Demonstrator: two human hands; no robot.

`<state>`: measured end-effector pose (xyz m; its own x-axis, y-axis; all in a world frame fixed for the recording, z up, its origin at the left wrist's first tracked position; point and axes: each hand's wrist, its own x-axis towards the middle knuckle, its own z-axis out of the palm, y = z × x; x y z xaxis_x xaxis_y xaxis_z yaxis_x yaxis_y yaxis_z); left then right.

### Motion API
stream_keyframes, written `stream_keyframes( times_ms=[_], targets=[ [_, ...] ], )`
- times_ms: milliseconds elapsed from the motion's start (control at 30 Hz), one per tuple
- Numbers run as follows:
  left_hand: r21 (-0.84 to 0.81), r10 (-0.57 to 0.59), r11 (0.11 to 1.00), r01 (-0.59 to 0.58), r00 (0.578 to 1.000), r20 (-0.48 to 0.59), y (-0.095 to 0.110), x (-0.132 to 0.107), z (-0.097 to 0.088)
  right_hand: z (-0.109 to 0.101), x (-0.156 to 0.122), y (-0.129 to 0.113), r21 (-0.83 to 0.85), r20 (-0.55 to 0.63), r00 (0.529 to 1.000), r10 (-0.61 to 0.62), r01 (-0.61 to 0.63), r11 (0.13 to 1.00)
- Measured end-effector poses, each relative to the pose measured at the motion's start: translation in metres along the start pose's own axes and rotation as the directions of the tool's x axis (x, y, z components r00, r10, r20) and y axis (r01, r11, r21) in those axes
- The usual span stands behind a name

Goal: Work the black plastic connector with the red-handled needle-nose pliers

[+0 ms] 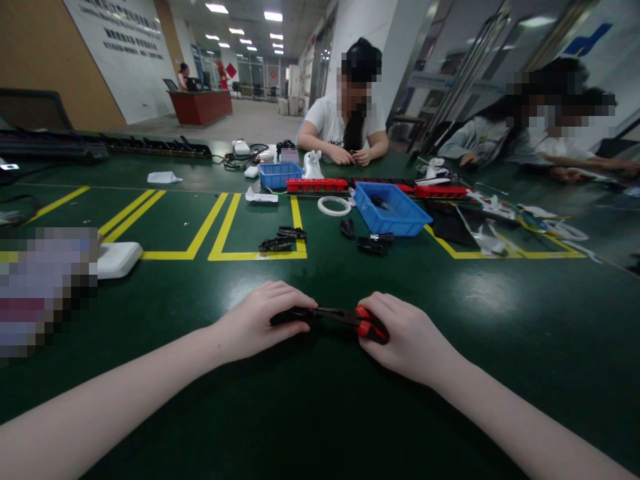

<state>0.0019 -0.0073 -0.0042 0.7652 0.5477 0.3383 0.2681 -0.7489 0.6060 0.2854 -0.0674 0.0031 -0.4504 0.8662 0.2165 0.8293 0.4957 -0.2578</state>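
Observation:
Near the front of the green table, my right hand (407, 333) is closed round the red-and-black handles of a pair of pliers (345, 315). The pliers lie nearly level, jaws pointing left. My left hand (257, 317) pinches a small black piece (290, 316) between thumb and fingers. The jaws reach up to that piece; whether they grip it I cannot tell. Farther off lie dark plastic-looking pieces (283, 240), with more black pieces (375, 244) beside a blue bin (393, 217).
A white ring (334, 207) lies left of the bin. At left are a white box (117, 260) and a blurred-out object (45, 287). Red strips (317, 185) and a smaller blue bin (280, 175) stand farther back. A person (350, 120) sits opposite; others sit at right.

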Motion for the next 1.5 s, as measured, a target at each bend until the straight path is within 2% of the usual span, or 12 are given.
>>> stream_keyframes(
  times_ms=[333, 733, 933, 1100, 1267, 1500],
  targets=[
    [0.001, 0.023, 1.000, -0.023, 1.000, -0.016, -0.002, 0.000, 0.001, -0.002, 0.002, -0.002, 0.051, 0.042, 0.998, 0.044, -0.046, 0.998],
    [-0.006, 0.036, 0.999, -0.036, 0.999, -0.023, -0.001, 0.000, 0.001, -0.003, 0.002, -0.001, 0.043, 0.021, 0.999, 0.031, -0.032, 0.999],
    [0.081, -0.050, 0.995, 0.056, 0.996, -0.071, -0.004, 0.000, 0.002, -0.002, 0.004, 0.005, -0.016, -0.026, 0.999, 0.029, -0.029, 0.999],
    [0.120, -0.115, 0.986, 0.118, 0.993, -0.034, -0.003, 0.000, 0.001, -0.002, 0.005, 0.013, -0.056, -0.057, 0.997, 0.052, -0.056, 0.997],
    [0.110, -0.154, 0.982, 0.153, 0.988, -0.001, 0.000, 0.002, 0.000, -0.001, 0.007, 0.019, -0.086, -0.043, 0.999, 0.019, -0.023, 0.996],
    [0.069, -0.159, 0.985, 0.157, 0.987, 0.021, 0.005, 0.004, -0.003, 0.000, 0.007, 0.024, -0.059, -0.016, 1.000, -0.014, 0.013, 0.998]
  ],
)
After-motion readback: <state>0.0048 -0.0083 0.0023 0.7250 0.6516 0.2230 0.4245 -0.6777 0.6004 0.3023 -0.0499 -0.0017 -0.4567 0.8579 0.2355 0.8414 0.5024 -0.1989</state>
